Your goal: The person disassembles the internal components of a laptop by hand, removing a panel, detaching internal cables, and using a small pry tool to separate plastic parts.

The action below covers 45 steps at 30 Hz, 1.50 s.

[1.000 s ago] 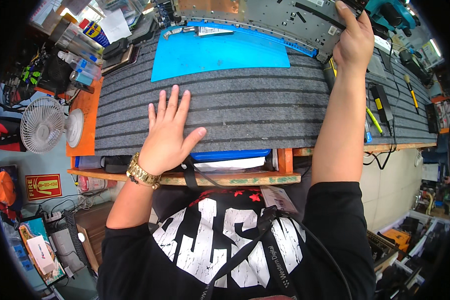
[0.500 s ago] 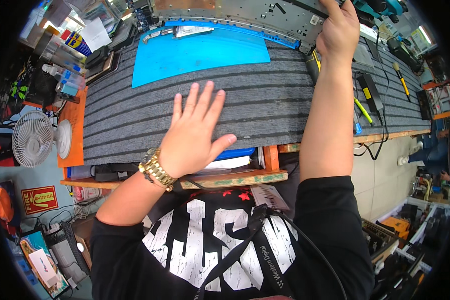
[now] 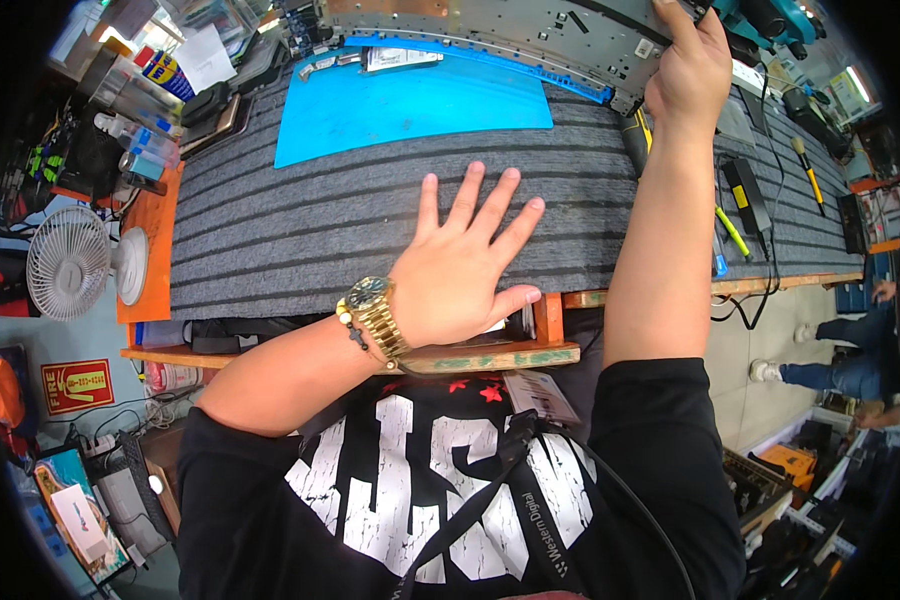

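My left hand (image 3: 460, 268), palm down with fingers spread, is over the grey striped mat (image 3: 300, 225) near the bench's front edge. It holds nothing. At the far side, my right hand (image 3: 692, 80) grips the right end of a long grey metal chassis panel (image 3: 560, 45). Holes dot the panel, and a blue strip runs along its near edge; its far part is cut off by the frame. Under that edge lies a bright blue mat (image 3: 410, 110), bearing a small silver metal part (image 3: 402, 58) with a pale label.
Right of my right forearm lie a black power adapter (image 3: 748, 195), a yellow-green marker (image 3: 732, 232) and a brush (image 3: 808, 178). A white fan (image 3: 70, 262), bottles (image 3: 148, 150) and a spray can (image 3: 168, 75) stand left. A person's legs (image 3: 830, 355) show at right.
My left hand has moved right across the striped mat, still spread. My right hand keeps its grip on the panel. The whole view has shifted slightly.
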Each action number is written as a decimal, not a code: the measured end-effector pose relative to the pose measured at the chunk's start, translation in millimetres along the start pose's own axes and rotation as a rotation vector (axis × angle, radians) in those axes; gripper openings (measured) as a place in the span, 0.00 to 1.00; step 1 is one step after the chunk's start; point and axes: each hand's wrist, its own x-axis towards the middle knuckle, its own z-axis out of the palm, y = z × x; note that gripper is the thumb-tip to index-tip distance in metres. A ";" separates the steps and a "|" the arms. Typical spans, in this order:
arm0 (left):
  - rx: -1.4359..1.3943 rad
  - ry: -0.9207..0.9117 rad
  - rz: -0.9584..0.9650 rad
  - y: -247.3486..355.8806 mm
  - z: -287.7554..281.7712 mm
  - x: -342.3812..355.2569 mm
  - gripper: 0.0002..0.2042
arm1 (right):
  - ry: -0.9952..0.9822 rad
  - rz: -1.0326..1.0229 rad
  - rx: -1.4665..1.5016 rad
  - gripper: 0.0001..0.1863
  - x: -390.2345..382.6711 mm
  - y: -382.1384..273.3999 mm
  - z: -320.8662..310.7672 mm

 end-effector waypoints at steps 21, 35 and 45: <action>-0.810 0.830 -0.375 -159.1 -91.3 -38.3 0.12 | 0.018 0.187 0.076 0.13 -1.2 5.2 1.4; -0.985 0.950 -0.507 -223.4 -90.3 -71.4 0.14 | -0.085 0.642 -0.002 0.12 -23.7 22.2 24.5; -0.827 0.905 -0.464 -211.6 -88.5 -67.7 0.06 | -0.102 0.770 -0.070 0.19 -66.1 -11.1 3.5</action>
